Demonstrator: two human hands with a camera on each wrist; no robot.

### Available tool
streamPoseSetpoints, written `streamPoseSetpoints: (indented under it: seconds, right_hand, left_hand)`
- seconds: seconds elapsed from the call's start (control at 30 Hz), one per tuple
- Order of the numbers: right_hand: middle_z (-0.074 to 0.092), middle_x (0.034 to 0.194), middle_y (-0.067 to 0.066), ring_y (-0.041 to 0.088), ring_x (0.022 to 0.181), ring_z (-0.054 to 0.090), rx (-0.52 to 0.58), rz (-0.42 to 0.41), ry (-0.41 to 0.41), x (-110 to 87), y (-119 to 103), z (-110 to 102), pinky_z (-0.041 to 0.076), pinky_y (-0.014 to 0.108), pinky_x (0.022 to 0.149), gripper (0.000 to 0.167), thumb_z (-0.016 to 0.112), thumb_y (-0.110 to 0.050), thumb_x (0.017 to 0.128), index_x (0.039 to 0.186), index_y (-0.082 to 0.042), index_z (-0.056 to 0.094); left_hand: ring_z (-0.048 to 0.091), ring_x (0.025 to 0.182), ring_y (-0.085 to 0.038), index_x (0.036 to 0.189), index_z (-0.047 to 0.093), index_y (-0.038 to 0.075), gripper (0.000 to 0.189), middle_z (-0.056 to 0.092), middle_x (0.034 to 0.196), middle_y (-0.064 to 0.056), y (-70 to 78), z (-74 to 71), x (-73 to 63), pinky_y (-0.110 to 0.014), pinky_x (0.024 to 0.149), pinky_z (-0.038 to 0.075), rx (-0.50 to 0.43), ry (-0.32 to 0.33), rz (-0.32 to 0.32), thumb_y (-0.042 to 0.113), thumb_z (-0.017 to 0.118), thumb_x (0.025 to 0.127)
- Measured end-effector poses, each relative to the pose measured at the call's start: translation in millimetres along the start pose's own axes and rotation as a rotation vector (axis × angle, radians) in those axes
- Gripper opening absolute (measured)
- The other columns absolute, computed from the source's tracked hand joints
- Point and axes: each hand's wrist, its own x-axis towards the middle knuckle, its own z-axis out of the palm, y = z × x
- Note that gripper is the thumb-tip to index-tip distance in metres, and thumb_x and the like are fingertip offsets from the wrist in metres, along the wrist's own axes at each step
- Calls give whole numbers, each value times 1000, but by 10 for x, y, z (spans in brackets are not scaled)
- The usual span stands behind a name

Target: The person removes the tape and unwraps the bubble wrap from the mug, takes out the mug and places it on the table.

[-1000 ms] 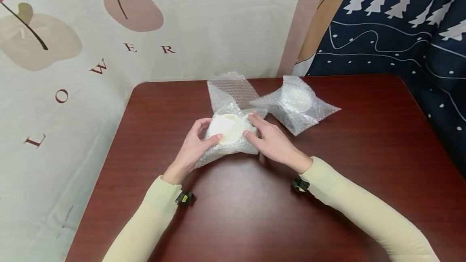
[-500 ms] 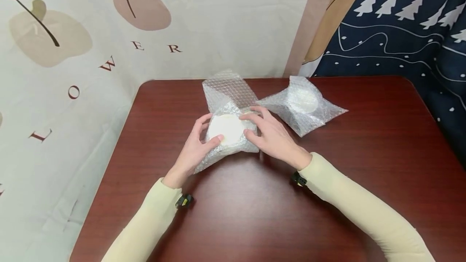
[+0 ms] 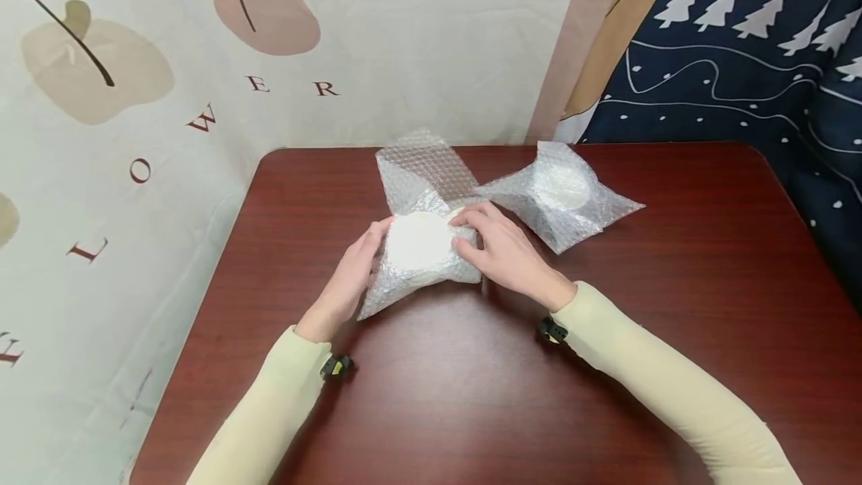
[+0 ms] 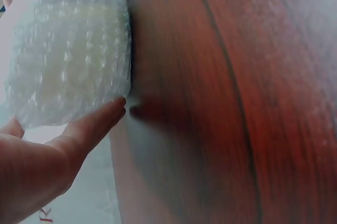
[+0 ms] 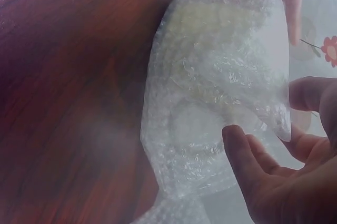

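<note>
A white round disc wrapped in bubble wrap [image 3: 417, 245] lies on the dark red table [image 3: 471, 395], near its middle. My left hand [image 3: 367, 257] cups the bundle's left edge; in the left wrist view its thumb [image 4: 100, 121] touches the near rim of the bundle [image 4: 68, 50]. My right hand [image 3: 474, 234] holds the right edge, fingers curled over the wrap. In the right wrist view its thumb [image 5: 239, 148] and fingers [image 5: 310, 95] pinch the loose wrap [image 5: 221, 77]. A loose flap of wrap [image 3: 420, 167] sticks up behind the bundle.
A second bubble-wrapped round item [image 3: 559, 193] lies at the back, just right of my right hand. A flower-print cloth [image 3: 135, 133] hangs along the left and back. A dark blue tree-print cloth [image 3: 741, 58] is at the back right.
My left thumb has come off the top of the disc and the hand now lies along its left edge. My right fingers have curled in at the bundle's top right. The bundle stays in place.
</note>
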Motion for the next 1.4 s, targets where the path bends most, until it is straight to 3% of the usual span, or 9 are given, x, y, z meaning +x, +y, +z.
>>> streamPoseSetpoints:
  seconds: [0.07,0.2,0.4,0.67,0.87,1.0,1.2,1.4]
  right_hand:
    - [62,127,9,24,107,57,6,-2,2,-5,8,7,48,40,92,27,66,-22,97,119,-8,71]
    - [62,126,9,23,103,57,17,-16,11,-18,35,23,48,39,89,26,66,-20,98,120,-7,70]
    - [60,125,8,21,95,55,45,-42,25,-45,51,31,48,36,83,25,66,-18,100,122,-8,67]
    - [61,122,7,19,88,55,49,-141,102,-111,50,16,48,35,80,20,70,-16,99,117,-10,67]
    - [62,114,2,25,100,58,62,-192,143,-190,23,-33,48,36,84,13,75,-17,96,108,-14,69]
    - [63,110,1,23,103,59,96,-224,146,-235,19,-72,49,35,87,11,77,-14,94,101,-15,70]
    - [67,104,-6,15,105,58,82,-290,136,-332,56,-103,48,34,90,12,79,-11,90,97,-17,72]
    - [67,95,-13,12,98,59,97,-373,29,-432,116,-147,48,30,87,20,79,-4,88,95,-22,72]
  left_hand:
    - [43,141,-36,162,37,22,60,36,164,-6,7,-30,13,-54,109,38,-45,-24,-46,53,28,112]
    - [51,132,-29,160,41,22,49,43,159,-7,-3,-73,63,-43,99,46,-88,-29,-87,37,36,114]
    - [52,122,-22,158,44,17,47,45,157,-8,-28,-109,107,-36,89,48,-87,-31,-59,18,41,112]
    - [60,107,-17,155,48,13,46,47,152,-12,-19,-96,128,-27,77,55,-65,5,-34,14,53,109]
    - [60,105,-17,152,53,16,45,50,151,-11,-2,-78,125,-27,73,54,-38,36,-42,19,58,107]
    - [60,108,-19,149,56,20,43,52,150,-9,-7,-84,126,-30,75,54,-23,45,-48,20,60,106]
    - [58,120,-26,150,56,24,47,52,150,-7,-24,-89,128,-41,88,53,-18,20,-45,28,64,104]
    - [57,122,-27,150,56,25,49,51,150,-8,-33,-86,123,-43,90,52,-8,14,-29,32,66,103]
